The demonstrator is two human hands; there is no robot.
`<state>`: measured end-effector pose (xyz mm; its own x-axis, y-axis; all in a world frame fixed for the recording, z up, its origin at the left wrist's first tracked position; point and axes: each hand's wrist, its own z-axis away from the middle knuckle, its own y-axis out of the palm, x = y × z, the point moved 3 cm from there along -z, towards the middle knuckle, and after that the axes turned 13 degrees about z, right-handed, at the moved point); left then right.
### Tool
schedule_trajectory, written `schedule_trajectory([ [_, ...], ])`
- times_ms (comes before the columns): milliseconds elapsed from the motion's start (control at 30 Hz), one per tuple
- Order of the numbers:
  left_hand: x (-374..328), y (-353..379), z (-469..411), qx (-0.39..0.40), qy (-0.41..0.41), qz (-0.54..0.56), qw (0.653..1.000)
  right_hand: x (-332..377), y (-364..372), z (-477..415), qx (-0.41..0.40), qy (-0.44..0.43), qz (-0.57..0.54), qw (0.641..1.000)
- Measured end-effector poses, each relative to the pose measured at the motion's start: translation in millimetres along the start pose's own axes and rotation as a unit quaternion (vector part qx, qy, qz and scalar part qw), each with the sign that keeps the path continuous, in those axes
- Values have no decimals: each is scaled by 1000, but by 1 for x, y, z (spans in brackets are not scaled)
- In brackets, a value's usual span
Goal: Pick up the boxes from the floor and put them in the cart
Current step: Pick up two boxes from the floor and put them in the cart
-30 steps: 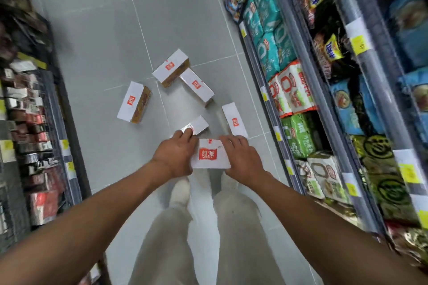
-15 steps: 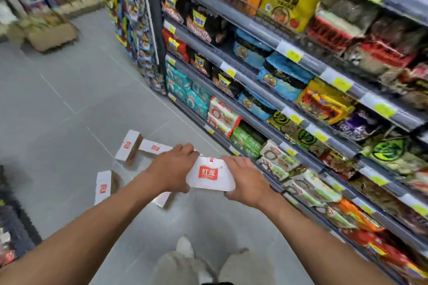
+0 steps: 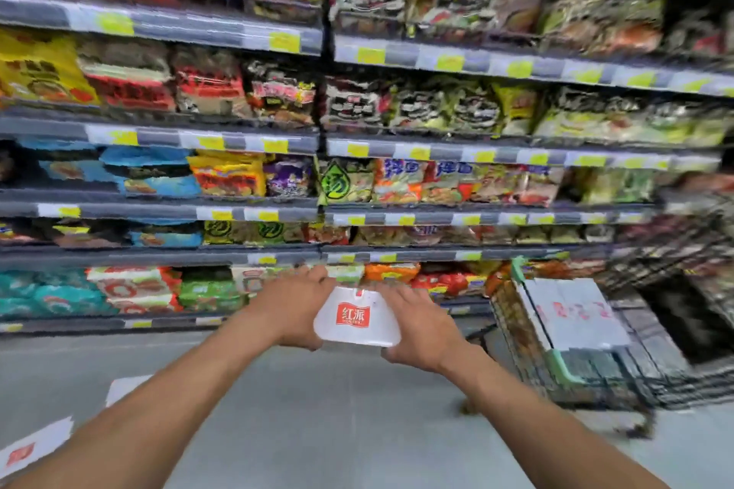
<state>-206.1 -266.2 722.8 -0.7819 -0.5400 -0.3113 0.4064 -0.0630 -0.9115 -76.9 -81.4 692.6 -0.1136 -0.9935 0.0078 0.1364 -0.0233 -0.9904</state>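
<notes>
The fingers point(image 3: 313, 277) of the left hand point(image 3: 292, 310) and those of the right hand point(image 3: 423, 324) are clamped on opposite sides of a white box point(image 3: 357, 318) with a red logo, held in the air before the shelves point(image 3: 317, 210). At three o'clock, near the box, the cart point(image 3: 564, 365) is seen, more boxes lying inside. At eight o'clock, two boxes point(image 3: 35, 449) are left on the floor point(image 3: 337, 429).

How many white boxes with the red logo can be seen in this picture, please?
3 clearly: one box held between left hand and right hand, two on the floor at lower left. White boxes in the cart are too blurred to count.
</notes>
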Motion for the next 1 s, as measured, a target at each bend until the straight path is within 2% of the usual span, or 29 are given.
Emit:
schedule_trajectory([
  [233, -194, 34, -120, 16, 171, -27, 985, -173, 7, 151, -1, 163, -21, 986],
  [400, -293, 46, -177, 64, 244, -51, 966, -244, 10, 229, -1, 258, -51, 965],
  [567, -363, 50, -228, 97, 330, -85, 935, -294, 22, 280, -7, 337, -75, 939],
  [700, -400, 59, -277, 119, 365, -114, 916, -330, 35, 298, 16, 388, -106, 915],
  [1000, -471, 53, -390, 135, 440, -134, 878, -434, 33, 263, 21, 417, -113, 901],
])
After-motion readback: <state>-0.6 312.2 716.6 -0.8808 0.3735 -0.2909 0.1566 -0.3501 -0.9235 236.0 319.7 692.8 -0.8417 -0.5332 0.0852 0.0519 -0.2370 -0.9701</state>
